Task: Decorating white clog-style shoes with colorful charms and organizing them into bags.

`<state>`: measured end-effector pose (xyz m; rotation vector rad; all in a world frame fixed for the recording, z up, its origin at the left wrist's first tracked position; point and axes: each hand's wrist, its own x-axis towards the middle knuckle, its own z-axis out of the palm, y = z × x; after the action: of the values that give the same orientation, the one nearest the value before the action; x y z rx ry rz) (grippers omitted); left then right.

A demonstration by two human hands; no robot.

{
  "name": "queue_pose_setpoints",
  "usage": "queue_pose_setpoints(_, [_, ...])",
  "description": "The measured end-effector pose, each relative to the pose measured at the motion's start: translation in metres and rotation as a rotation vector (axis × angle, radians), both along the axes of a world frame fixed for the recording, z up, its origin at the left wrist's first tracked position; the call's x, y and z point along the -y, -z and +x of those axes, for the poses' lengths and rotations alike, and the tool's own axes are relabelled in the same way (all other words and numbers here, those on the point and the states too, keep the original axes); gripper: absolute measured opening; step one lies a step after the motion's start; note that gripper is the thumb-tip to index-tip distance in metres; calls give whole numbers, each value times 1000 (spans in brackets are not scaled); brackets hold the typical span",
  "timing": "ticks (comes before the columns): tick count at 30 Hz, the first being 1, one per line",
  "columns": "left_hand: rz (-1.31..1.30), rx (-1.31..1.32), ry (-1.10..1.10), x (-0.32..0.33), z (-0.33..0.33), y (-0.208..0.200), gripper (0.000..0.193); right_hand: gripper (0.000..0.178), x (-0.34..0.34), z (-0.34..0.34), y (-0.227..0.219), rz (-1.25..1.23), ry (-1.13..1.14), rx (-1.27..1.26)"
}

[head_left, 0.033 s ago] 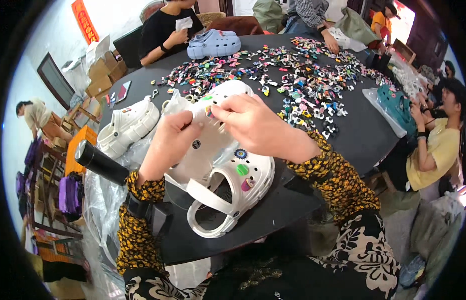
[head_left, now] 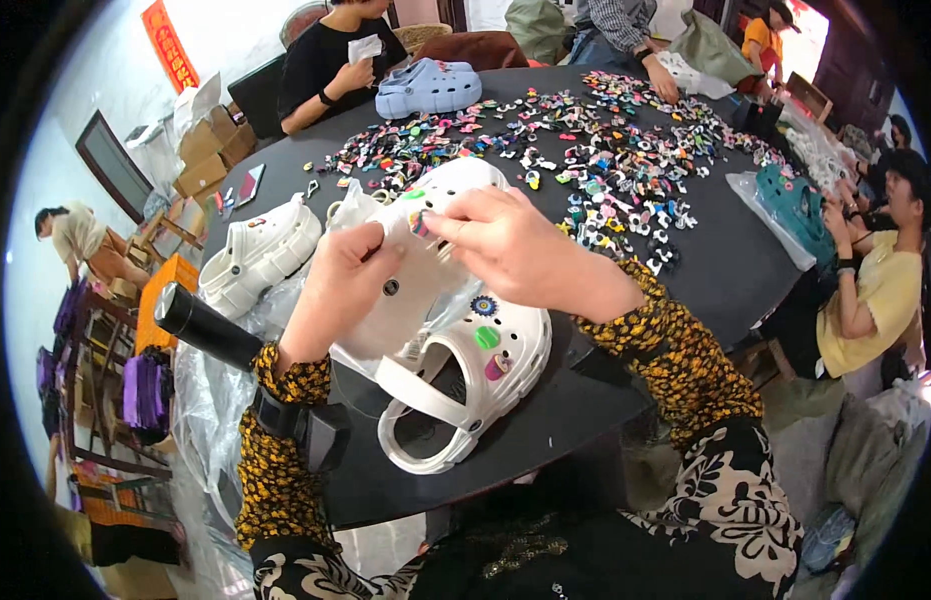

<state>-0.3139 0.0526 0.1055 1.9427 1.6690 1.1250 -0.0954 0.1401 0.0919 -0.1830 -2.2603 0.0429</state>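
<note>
In front of me, a white clog (head_left: 447, 186) is held up with its toe pointing away. A green shoe charm (head_left: 414, 194) and a multicoloured shoe charm (head_left: 418, 224) sit on its upper. My left hand (head_left: 357, 272) is closed on the clog's left side, the fingertips hidden. My right hand (head_left: 510, 245) pinches the multicoloured charm at the clog's surface. Beneath, on the table, lies another white clog (head_left: 520, 345) with its heel strap toward me. It carries a blue flower-like charm (head_left: 483, 306), a green charm (head_left: 487, 338) and a pink charm (head_left: 497, 367).
A white clog (head_left: 260, 255) rests on clear plastic at the left. Loose charms (head_left: 605, 150) cover much of the dark table (head_left: 705, 290). A light-blue clog (head_left: 428, 90) stands at the far side. Co-workers sit around; one at right handles a teal clog (head_left: 793, 215).
</note>
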Motion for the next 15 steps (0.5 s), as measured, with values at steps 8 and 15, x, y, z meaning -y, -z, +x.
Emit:
queue_pose_setpoints(8, [209, -248, -62, 9, -6, 10, 22, 21, 3, 39, 16, -260, 68, 4])
queue_pose_setpoints(15, [58, -133, -105, 11, 0, 32, 24, 20, 15, 54, 31, -318, 99, 96])
